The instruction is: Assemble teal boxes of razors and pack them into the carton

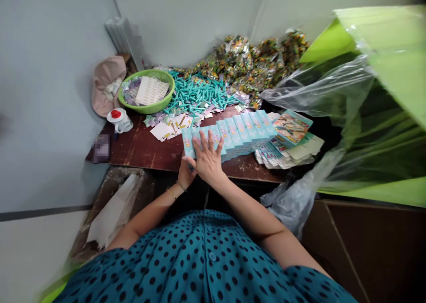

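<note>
A row of light blue printed boxes [233, 134] stands packed side by side along the table's front part. My right hand [209, 161] lies over the left part of that row, fingers spread and resting on the box tops. At the near left end, my left hand [186, 174] is against the leftmost box [188, 143], its thumb at the near side. Most of the left fingers are hidden by the box and my right hand. Flattened box cartons [279, 154] and a larger printed box [293, 126] lie just right of the row.
Behind the row lie a heap of teal sticks [199, 92], small printed cards [171, 127] and clear bags of orange-green pieces [239, 59]. A green basket [166, 101] and a lidded mug [123, 124] stand left. A plastic-lined green bin [382, 179] borders the table at right.
</note>
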`<state>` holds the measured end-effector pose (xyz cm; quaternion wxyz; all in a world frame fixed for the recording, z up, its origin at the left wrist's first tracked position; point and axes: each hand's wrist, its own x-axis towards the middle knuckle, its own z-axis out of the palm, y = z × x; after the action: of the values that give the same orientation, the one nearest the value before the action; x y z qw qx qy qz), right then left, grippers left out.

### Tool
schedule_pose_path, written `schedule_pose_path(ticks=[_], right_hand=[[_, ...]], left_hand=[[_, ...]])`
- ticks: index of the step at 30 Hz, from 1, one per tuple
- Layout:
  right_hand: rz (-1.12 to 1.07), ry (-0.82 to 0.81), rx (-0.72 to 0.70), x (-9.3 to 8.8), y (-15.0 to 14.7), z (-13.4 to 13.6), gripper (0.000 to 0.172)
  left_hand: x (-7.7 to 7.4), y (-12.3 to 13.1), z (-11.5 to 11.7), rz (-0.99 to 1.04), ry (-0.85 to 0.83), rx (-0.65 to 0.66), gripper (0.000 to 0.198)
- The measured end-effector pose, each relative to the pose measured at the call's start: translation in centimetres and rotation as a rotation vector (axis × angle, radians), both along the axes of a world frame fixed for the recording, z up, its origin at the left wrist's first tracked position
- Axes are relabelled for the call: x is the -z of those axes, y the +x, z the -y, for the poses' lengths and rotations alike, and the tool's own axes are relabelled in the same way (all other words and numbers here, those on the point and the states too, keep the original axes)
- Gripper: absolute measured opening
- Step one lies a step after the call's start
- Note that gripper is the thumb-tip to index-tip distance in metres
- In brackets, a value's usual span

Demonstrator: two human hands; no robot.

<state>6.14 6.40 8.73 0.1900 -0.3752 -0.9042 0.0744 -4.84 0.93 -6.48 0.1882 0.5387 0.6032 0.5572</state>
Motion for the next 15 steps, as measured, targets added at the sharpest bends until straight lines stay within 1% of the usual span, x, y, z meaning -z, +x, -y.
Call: schedule_pose_path(ticks=[2,3,7,10,15], right_hand=[[0.028,0.008,-0.013,0.0,1.5,-1.2,0.069],[0.046,0.011,-0.024,-0.1,2.3,-2.0,0.068],[0.099,0.011,-0.040,-0.6,5.7,-5.3,0.064],[0.112,0.014,-0.004,-0.8,8.1,-7.9,0.063],[0.128,0.007,0.111,-0.4,11.7,-11.9,0.062]], left_hand=[[0.4,-0.2,0.2,0.014,-0.032,-0.019,0.081],[0.7,-0.3,0.2,0.009,-0.062,-0.036,0.081],[1.1,-0.7,0.0,-0.042,-0.128,-0.098,0.070],[1.2,-1.0,-0.2,-0.067,-0.158,-0.137,0.063],[1.3,-1.4,-0.1,-0.104,-0.193,-0.176,0.057]])
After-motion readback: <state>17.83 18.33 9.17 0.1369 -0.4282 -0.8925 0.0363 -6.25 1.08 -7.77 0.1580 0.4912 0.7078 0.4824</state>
